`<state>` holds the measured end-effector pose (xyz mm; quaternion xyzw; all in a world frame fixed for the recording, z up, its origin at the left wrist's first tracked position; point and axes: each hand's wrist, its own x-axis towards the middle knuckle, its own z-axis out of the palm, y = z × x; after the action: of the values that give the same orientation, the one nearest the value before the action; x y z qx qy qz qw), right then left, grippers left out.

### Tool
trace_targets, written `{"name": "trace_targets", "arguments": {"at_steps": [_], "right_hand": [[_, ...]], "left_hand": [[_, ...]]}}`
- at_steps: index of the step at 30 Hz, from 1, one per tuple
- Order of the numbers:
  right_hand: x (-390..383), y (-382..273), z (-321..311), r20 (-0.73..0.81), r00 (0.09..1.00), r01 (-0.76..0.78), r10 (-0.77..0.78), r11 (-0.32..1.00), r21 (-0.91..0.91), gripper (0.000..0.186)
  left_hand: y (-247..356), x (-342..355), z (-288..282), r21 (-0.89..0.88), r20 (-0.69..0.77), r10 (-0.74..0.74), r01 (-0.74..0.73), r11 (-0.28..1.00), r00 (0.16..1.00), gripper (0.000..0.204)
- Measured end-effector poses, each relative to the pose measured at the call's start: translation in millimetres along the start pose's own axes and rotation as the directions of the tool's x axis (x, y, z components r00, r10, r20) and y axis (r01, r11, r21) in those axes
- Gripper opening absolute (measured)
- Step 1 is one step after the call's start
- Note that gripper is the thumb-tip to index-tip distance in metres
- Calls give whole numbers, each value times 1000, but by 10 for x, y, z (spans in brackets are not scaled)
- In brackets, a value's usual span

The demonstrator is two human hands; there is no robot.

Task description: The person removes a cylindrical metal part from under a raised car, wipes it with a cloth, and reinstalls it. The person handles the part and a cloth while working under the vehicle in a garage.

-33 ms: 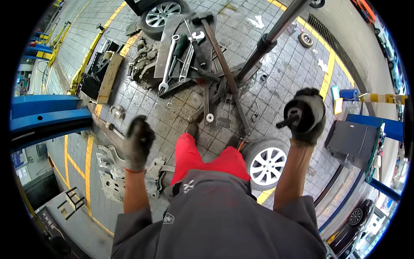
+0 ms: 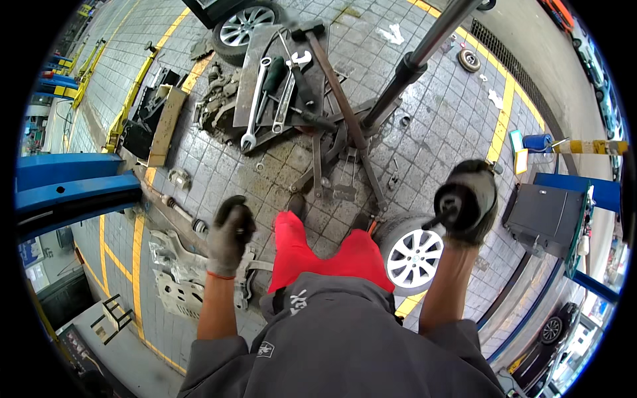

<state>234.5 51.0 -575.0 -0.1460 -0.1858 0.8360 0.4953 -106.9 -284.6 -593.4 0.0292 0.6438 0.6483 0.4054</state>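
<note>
Head view: grips black cylindrical tool [image 2: 458, 207] in gloved right hand [image 2: 484, 215], shaft pointing left, near white-spoked wheel [image 2: 415, 255]. Curls fingers of gloved left hand [image 2: 229, 235]; can't tell whether around anything. Faces wrench [image 2: 256, 103] on grey plate [image 2: 244, 103].

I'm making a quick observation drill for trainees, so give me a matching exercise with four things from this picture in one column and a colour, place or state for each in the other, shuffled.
Column one
1. Black tool
2. Trousers
3. Nearer wheel
4. Long hammer

Column two
A. On the tiled floor, pale spokes facing up
B. Brown-handled and dark-headed
C. Held in the gloved right hand
D. Bright red

Right pairs: 1-C, 2-D, 3-A, 4-B
</note>
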Motion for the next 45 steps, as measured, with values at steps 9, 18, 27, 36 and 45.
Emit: {"name": "trace_targets", "arguments": {"at_steps": [9, 18, 27, 36, 45], "right_hand": [[-1127, 799, -244, -235, 940, -182, 248, 945, 271, 48], [-1492, 953, -80, -369, 884, -199, 289, 944, 263, 31], [-1538, 569, 199, -404, 875, -206, 266, 961, 185, 31], [-1628, 240, 345, -361, 913, -174, 188, 982, 70, 43], [-1744, 5, 615, -109, 994, -62, 13, 883, -465, 41]], "left_hand": [[-694, -741, 542, 250, 435, -267, 169, 953, 860, 47], [-754, -1230, 1631, 109, 508, 219, -314, 943, 833, 98], [-852, -1419, 1883, 146, 492, 395, -521, 841, 775, 97], [-1129, -1608, 2033, 296, 505, 143, -327, 898, 851, 100], [-1073, -1688, 2202, -220, 502, 40, 83, 972, 864, 55]]}}
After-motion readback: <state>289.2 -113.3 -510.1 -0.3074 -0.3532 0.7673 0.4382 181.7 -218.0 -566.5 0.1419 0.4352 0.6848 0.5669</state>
